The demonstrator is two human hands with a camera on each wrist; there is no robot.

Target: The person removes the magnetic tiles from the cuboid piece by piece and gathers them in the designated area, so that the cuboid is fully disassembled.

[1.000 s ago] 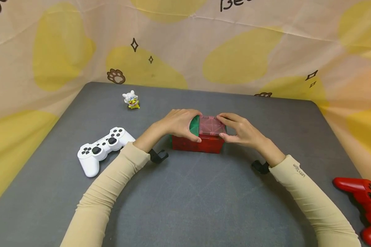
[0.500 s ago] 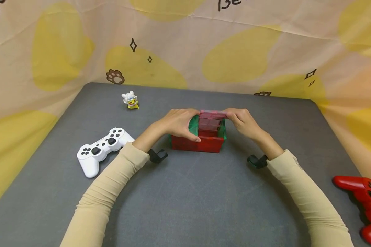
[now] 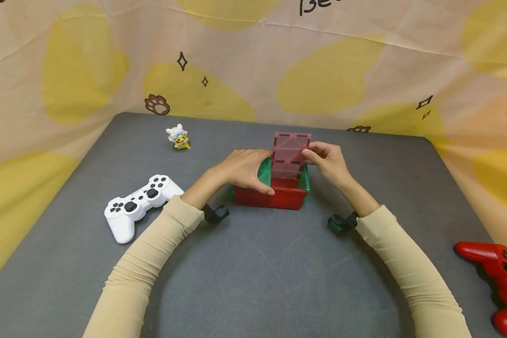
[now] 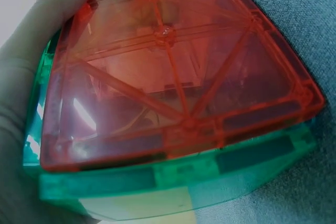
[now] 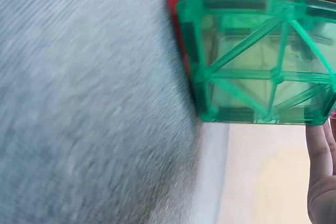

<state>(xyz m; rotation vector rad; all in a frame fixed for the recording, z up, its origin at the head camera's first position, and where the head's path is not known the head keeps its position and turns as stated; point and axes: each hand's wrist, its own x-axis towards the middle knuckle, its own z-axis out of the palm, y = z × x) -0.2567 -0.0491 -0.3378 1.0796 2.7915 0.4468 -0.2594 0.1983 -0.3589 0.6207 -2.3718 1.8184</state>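
Observation:
A box of translucent magnetic tiles (image 3: 270, 198) stands mid-table, red along its front. My left hand (image 3: 246, 170) grips its left part, thumb at the front and fingers over the back, around a green top tile (image 3: 265, 172). The box's right half is open on top. At its back edge a pinkish-red tile (image 3: 290, 146) stands raised, and my right hand (image 3: 332, 162) pinches its right side. A red tile face (image 4: 157, 77) fills the left wrist view, with my left thumb along it. The right wrist view has a green end tile (image 5: 275, 80).
A white game controller (image 3: 143, 202) lies left of the box, near my left forearm. Farther back is a small white-and-yellow figurine (image 3: 179, 136). A red game controller (image 3: 504, 277) lies at the right edge. A patterned cloth (image 3: 253, 61) hangs behind the grey table (image 3: 253, 277).
The pinkish-red tile has swung up and back from lying flat over the right half, uncovering the inside. My right hand rose with it; my left hand stayed in place.

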